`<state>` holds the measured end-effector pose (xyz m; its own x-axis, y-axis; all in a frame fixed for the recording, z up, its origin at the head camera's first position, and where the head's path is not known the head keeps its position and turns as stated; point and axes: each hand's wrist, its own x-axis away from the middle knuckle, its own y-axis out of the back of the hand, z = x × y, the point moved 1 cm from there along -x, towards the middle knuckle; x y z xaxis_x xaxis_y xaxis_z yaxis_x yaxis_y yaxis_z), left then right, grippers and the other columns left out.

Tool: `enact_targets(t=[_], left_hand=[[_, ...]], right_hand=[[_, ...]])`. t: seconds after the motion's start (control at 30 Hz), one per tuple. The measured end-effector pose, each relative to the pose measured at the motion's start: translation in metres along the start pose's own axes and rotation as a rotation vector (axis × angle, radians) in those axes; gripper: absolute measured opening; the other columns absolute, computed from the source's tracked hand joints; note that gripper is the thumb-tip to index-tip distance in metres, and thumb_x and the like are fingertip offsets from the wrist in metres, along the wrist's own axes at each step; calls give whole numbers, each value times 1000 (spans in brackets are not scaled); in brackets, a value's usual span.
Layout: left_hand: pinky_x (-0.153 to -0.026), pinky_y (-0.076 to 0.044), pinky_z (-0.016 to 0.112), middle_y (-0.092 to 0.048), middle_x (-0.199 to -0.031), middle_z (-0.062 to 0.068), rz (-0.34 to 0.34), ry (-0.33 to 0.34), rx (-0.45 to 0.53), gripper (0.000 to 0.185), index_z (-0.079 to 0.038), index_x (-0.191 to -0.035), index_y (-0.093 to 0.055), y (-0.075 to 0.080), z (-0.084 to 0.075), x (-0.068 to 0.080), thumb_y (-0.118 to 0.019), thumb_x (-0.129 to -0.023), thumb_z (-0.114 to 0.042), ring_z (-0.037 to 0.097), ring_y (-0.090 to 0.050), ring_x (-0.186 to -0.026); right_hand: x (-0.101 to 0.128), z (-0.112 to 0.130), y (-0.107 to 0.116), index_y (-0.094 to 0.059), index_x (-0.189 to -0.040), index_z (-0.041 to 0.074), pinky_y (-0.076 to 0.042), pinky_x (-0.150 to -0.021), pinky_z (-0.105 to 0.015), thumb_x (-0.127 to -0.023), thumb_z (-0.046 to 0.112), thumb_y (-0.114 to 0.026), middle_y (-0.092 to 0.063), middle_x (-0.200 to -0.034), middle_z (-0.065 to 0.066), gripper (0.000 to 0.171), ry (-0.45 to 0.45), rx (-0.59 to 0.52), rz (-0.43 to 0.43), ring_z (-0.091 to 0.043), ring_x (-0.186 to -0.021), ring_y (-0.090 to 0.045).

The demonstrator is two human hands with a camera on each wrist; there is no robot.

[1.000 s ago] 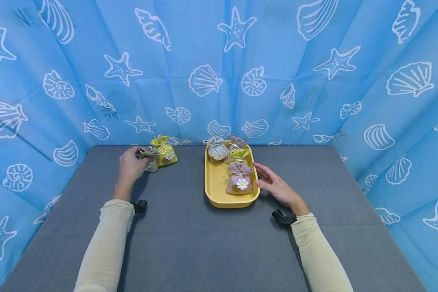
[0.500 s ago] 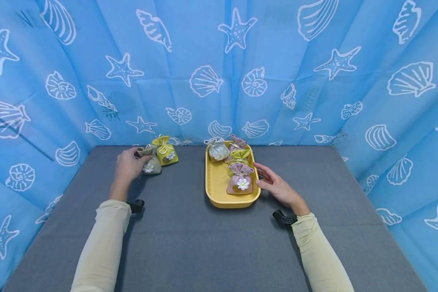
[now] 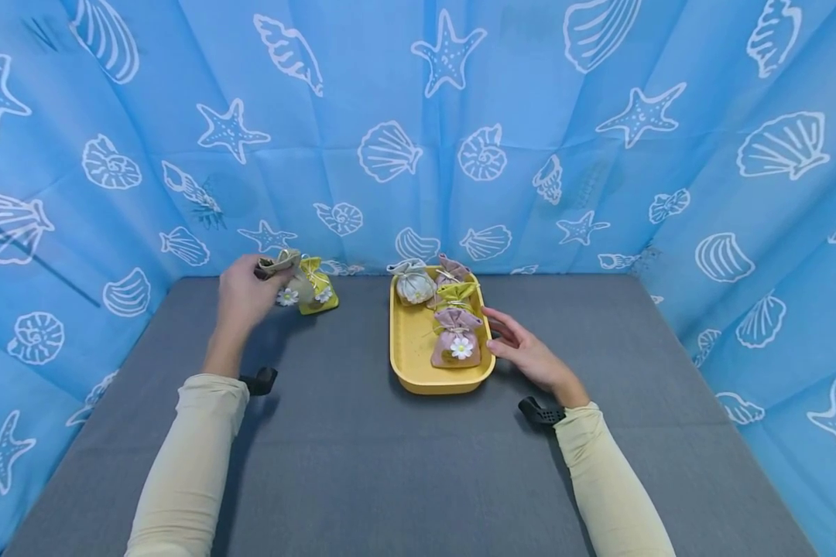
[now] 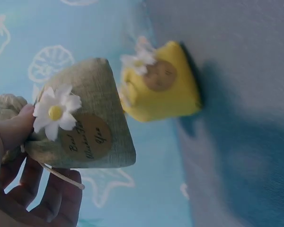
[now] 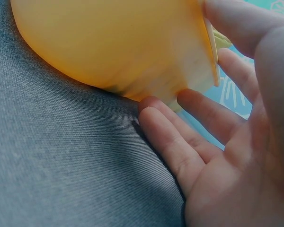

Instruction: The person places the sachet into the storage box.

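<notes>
My left hand (image 3: 244, 294) pinches the neck of a grey-green drawstring pouch (image 4: 97, 90), thumb against the gathered cloth. The pouch is tilted and held above the table; a white daisy and a round brown label show on its front. Beside it on the table stands a yellow pouch (image 4: 180, 94), partly covered by the held one in the head view. My right hand (image 3: 525, 357) rests at the right side of a yellow tray (image 5: 104, 38), fingertips along its wall and thumb at the rim. The right fingers are extended and fairly relaxed.
In the tray are a pale grey pouch (image 3: 415, 285) at the back left, a mauve pouch (image 3: 453, 267) behind, a yellow-green pouch (image 3: 457, 293) and a pink pouch (image 3: 447, 357) in front. A blue shell-print curtain (image 3: 390, 209) borders the grey table (image 3: 362, 480).
My left hand has taken the grey-green pouch by its neck, turned it and raised it off the table. The right hand and the tray have stayed in place.
</notes>
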<state>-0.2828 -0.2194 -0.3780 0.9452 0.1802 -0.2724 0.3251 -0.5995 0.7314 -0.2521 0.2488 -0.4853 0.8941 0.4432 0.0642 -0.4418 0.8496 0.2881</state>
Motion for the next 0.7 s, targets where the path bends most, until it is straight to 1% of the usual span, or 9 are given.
enact_targets(t=[0.07,0.2,0.33,0.43,0.5,0.6,0.7], left_hand=[[-72,-50,45,-64,-106,16,10,-6,11,42,-4,-111,-67,0,-7,0,-72,-95,-42,32,-62,-91],[-66,-51,38,-66,-106,15,36,-20,22,46,-5,-114,-67,2,-23,0,-73,-93,-46,30,-64,-89],[-62,-50,34,-69,-103,15,67,-35,39,49,-7,-112,-67,4,-44,0,-73,-92,-51,28,-65,-84],[-60,-50,32,-70,-97,13,75,-63,53,45,-8,-109,-67,5,-61,1,-73,-91,-49,26,-65,-79],[-60,-50,33,-70,-95,13,72,-100,58,40,-9,-108,-68,5,-73,2,-74,-92,-45,25,-64,-77],[-63,-50,37,-70,-91,13,67,-175,40,32,-9,-104,-68,2,-91,4,-76,-91,-37,26,-64,-76],[-65,-52,40,-72,-96,13,87,-248,27,28,-8,-105,-69,-4,-109,6,-77,-91,-31,27,-66,-77]], right_hand=[[0,0,0,-21,-164,23,-29,-120,-65,-106,25,-56,-21,-170,-18,67,-2,-1,-2,-43,-154,-26],[1,-1,0,-21,-164,24,-30,-120,-65,-106,26,-56,-21,-170,-17,67,-8,1,-1,-43,-154,-27],[1,-1,1,-21,-164,24,-29,-120,-65,-106,27,-56,-21,-170,-17,67,-5,-3,3,-43,-154,-26],[0,1,1,-21,-163,24,-29,-120,-65,-106,25,-56,-21,-170,-17,67,3,-13,6,-43,-154,-26],[-1,2,1,-22,-163,24,-30,-120,-65,-106,24,-55,-21,-170,-16,67,2,-18,7,-43,-154,-27],[-1,2,0,-21,-164,24,-30,-120,-65,-106,22,-54,-21,-170,-16,66,-6,-8,8,-43,-154,-28],[1,2,0,-21,-164,24,-30,-120,-65,-107,22,-54,-21,-170,-17,66,-11,-3,5,-43,-154,-28]])
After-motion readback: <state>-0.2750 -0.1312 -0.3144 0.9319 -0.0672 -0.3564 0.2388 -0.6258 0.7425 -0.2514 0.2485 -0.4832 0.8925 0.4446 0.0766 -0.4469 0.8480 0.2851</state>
